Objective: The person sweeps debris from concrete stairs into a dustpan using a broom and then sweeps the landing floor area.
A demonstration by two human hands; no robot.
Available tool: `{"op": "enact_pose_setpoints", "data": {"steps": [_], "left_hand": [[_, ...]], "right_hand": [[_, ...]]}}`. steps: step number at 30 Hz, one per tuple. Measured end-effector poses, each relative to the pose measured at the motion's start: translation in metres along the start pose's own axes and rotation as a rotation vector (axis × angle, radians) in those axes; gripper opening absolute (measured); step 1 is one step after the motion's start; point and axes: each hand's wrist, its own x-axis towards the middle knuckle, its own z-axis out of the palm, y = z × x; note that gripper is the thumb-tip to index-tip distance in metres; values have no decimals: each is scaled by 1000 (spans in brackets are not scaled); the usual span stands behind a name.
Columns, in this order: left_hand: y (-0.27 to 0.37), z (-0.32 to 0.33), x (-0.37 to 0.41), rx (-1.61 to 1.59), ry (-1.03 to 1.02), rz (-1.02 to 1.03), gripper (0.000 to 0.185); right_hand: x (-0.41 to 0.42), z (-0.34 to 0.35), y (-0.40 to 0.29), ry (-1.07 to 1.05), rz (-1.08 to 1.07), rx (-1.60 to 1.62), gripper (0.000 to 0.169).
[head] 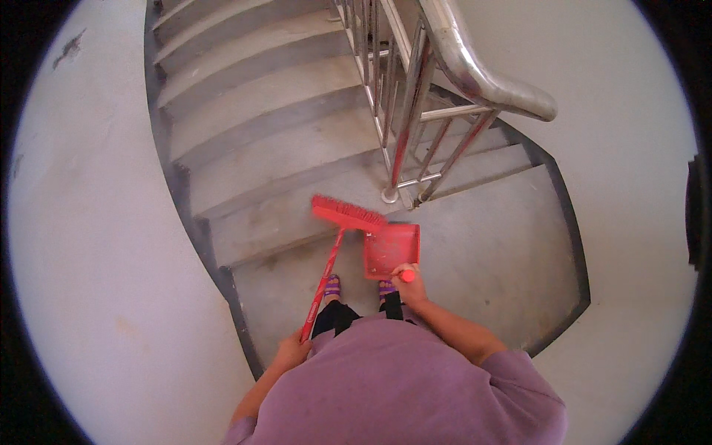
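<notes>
My left hand [293, 352] grips the red handle of a broom [324, 278] at the lower left of my body. The broom's red bristle head [347, 213] lies ahead of my feet, slanting down to the right, and its right end overlaps the top left corner of the dustpan in this view. Whether they touch I cannot tell. My right hand [410, 285] is closed around the upright handle of the red dustpan [391, 250], whose round end [408, 276] points up at me. Small pale bits show in the pan, near its left edge.
Concrete stairs [267, 130] rise ahead on the left; others [478, 172] show beyond the railing on the right. A metal railing [411, 105] with a thick handrail [473, 72] ends before me. I stand in purple sandals [332, 285] on the landing [500, 245], between pale walls [100, 222].
</notes>
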Motion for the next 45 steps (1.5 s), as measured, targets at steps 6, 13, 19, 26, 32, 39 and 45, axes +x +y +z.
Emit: {"op": "enact_pose_setpoints", "data": {"steps": [6, 13, 19, 26, 32, 39, 45], "left_hand": [[26, 31, 44, -103, -15, 45, 39], [-16, 68, 50, -336, -63, -171, 35], [-20, 65, -24, -565, -8, -295, 22], [-21, 80, -81, -666, 59, -371, 15], [-50, 82, -86, -606, 17, -419, 18], [-131, 115, -46, -383, -113, -319, 18], [-61, 107, -25, 46, -237, -93, 23]], "right_hand": [[1, -13, -21, -59, 176, 213, 13], [-2, -24, 32, -75, -9, 23, 14], [-11, -31, 60, -94, -79, 68, 16], [-29, -60, 41, -148, -105, 12, 15], [-57, -76, 60, -31, 29, 14, 16], [-118, -108, 33, 262, 311, 220, 14], [-168, -153, 18, 521, 414, 341, 13]]}}
